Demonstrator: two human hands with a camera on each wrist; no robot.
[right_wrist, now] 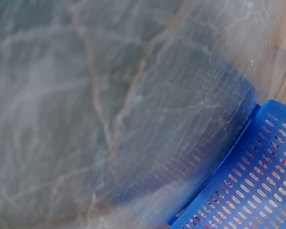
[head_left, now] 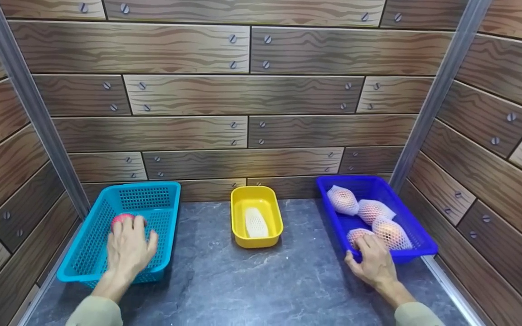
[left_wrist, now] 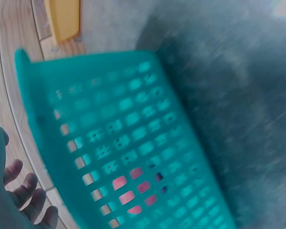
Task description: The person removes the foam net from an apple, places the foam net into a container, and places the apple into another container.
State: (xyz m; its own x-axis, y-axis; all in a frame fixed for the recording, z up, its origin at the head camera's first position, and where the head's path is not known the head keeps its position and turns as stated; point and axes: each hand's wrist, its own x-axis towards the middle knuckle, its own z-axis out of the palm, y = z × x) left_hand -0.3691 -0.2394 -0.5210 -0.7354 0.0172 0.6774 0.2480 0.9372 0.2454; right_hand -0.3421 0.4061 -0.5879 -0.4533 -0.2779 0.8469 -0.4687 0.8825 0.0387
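Observation:
My left hand (head_left: 127,251) is over the teal basket (head_left: 170,244), its fingers loosely bent and holding nothing. A red round fruit (head_left: 123,220) lies in that basket, partly hidden behind the fingers; its red shows through the basket wall in the left wrist view. At the near left corner of the blue basket (head_left: 419,235), my right hand (head_left: 375,262) reaches over the rim with the thumb spread. Its fingertips overlap a fruit in a white foam net (head_left: 358,236). Several more netted fruits (head_left: 391,233) lie beside it. The right wrist view barely catches this hand.
Between the baskets stands a yellow tub (head_left: 256,244) with a white foam net sleeve (head_left: 255,222) inside. Everything rests on a dark marbled tabletop (head_left: 252,290). Wood-patterned panels (head_left: 188,95) close off the back and both sides.

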